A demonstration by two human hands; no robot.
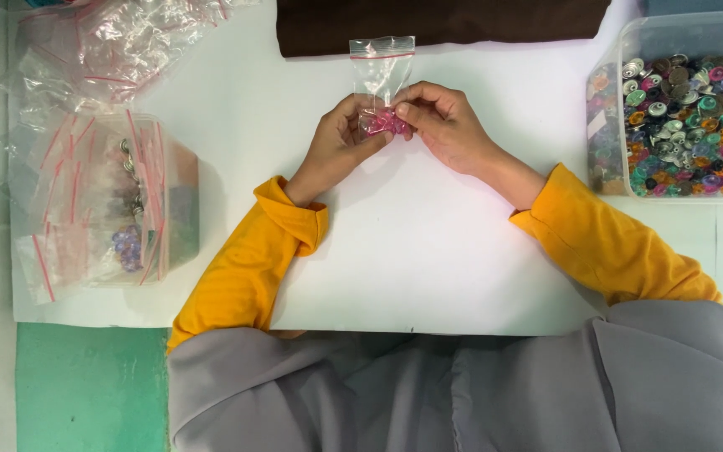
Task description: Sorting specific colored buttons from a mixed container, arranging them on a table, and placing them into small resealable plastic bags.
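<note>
Snaps (679, 125) of many colours fill the clear tub (629, 33) at my right; my left hand (340, 138) and right hand (445, 125) pinch the small zip bag (381, 71) of pink snaps (385, 123) between them.

A small craft or packing workstation, seen from above. A white table (428, 251) holds a clear plastic tub (629, 42) heaped with colourful snap buttons (679, 125), a second tub (182, 201) stuffed with small zip bags (69, 192), and more empty bags (102, 50) piled at the edge. A dark brown cloth (437, 21) lies along the far side.
</note>
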